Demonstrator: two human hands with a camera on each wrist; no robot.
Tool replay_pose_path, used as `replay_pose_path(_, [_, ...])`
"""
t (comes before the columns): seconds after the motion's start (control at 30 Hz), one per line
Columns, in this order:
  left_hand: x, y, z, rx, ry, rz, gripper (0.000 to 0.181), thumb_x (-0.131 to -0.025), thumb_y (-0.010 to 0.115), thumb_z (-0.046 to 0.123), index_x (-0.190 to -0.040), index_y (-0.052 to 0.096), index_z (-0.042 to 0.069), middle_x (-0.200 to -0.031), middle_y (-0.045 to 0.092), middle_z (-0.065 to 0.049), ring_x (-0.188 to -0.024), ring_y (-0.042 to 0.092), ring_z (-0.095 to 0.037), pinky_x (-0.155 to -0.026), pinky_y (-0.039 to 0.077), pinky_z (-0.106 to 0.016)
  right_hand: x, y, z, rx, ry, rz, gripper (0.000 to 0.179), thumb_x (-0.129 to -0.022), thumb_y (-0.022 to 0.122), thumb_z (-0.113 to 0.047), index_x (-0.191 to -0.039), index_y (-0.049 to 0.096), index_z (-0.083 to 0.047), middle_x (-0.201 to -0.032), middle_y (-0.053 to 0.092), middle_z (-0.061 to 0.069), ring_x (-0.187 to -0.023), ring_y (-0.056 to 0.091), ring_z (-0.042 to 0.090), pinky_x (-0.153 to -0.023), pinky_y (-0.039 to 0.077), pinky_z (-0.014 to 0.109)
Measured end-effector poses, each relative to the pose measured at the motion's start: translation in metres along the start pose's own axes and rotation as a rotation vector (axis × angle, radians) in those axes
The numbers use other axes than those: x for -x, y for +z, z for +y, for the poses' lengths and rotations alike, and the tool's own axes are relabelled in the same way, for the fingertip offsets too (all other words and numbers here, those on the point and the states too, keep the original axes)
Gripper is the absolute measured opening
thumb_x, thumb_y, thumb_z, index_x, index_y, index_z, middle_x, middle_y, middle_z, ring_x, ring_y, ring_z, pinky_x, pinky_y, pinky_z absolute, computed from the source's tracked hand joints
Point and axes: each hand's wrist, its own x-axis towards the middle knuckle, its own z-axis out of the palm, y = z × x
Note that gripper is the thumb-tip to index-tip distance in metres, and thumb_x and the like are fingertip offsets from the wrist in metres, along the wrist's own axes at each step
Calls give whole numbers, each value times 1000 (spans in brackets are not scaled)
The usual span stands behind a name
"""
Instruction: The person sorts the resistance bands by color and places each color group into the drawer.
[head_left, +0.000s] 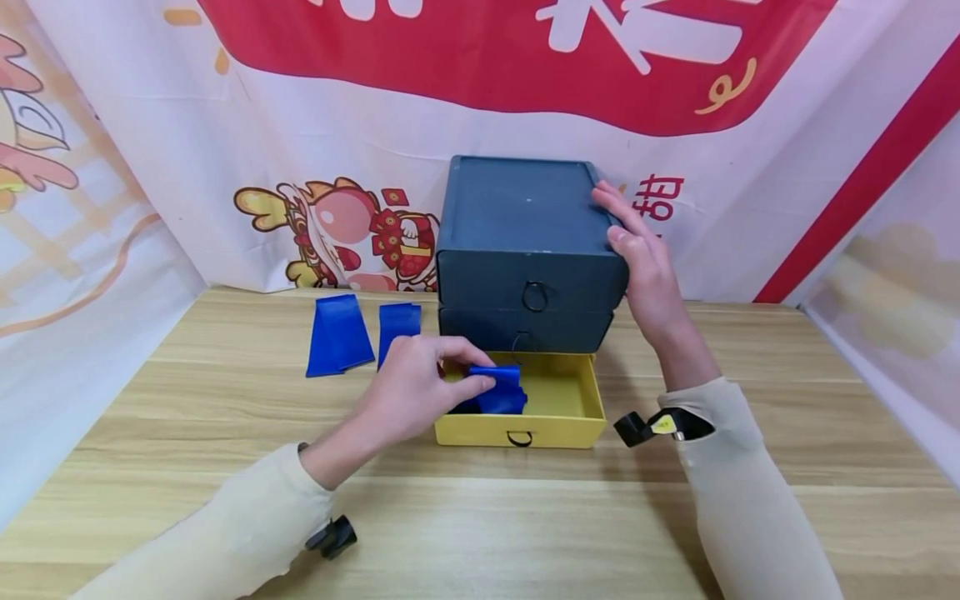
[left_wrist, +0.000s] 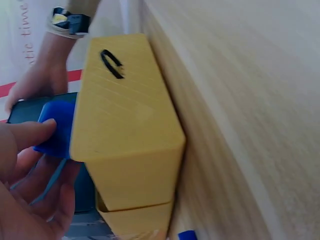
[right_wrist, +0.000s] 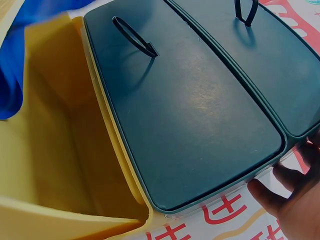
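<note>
My left hand (head_left: 412,383) pinches a folded blue sheet (head_left: 504,392) between thumb and fingers, over the pulled-out yellow drawer (head_left: 480,432). In the left wrist view the thumb lies flat on the blue sheet (left_wrist: 59,125) beside the drawer's front wall. Part of the drawer's left inside is hidden by the hand. My right hand (head_left: 651,279) rests along the right side of the dark blue-green drawer box (head_left: 525,208), its fingers at the upper edge. The right wrist view shows its fingertips (right_wrist: 265,192) against the box's side.
Two lots of overlapping blue sheets, one (head_left: 341,333) farther left and one (head_left: 397,325) nearer the box, lie on the wooden table (head_left: 480,517). Black loop pulls (head_left: 535,297) hang on the drawer fronts. A printed cloth (head_left: 360,133) stands behind the box.
</note>
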Motion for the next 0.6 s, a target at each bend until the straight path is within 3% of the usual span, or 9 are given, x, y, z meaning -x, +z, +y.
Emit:
replay_pose_path(0.1, [-3,5,-4,-57,0,33,16,-92,85,25,-108,84,24,-110,82,2,-75,61,-14,-58,44,-27,0,0,0,-4,1,0,58,-108,43,-36,-164,42,-22,-177,27,-8,-163,19,17,-133,11,66])
replay_pose_path(0.2, [-6,8,-7,-104,-11,58,18,-91,86,26,-109,85,24,-111,82,0,-80,59,-17,-65,43,-29,0,0,-1,-12,1,-2,58,-108,43,-35,-164,42,-21,-176,27,-8,-164,19,17,-133,11,66])
replay_pose_path(0.3, [-9,9,-9,-125,-26,69,19,-90,87,26,-109,86,23,-100,80,1,-80,60,-17,-66,44,-29,0,0,-1,-20,0,-3,58,-108,43,-35,-164,42,-21,-176,27,-9,-164,19,18,-133,11,66])
replay_pose_path(0.43, [-11,11,-12,-134,-45,73,23,-89,88,26,-112,85,21,-76,70,4,-63,54,-15,-56,40,-27,0,0,-1,-20,-2,-3,58,-108,43,-35,-164,42,-21,-176,27,-8,-163,19,17,-133,11,66])
replay_pose_path(0.6, [-10,12,-13,-139,-55,76,26,-88,88,25,-114,85,19,-68,64,4,-59,54,-14,-54,40,-25,0,0,0,-11,-7,-2,58,-108,43,-36,-165,42,-21,-176,27,-8,-163,19,17,-133,11,65])
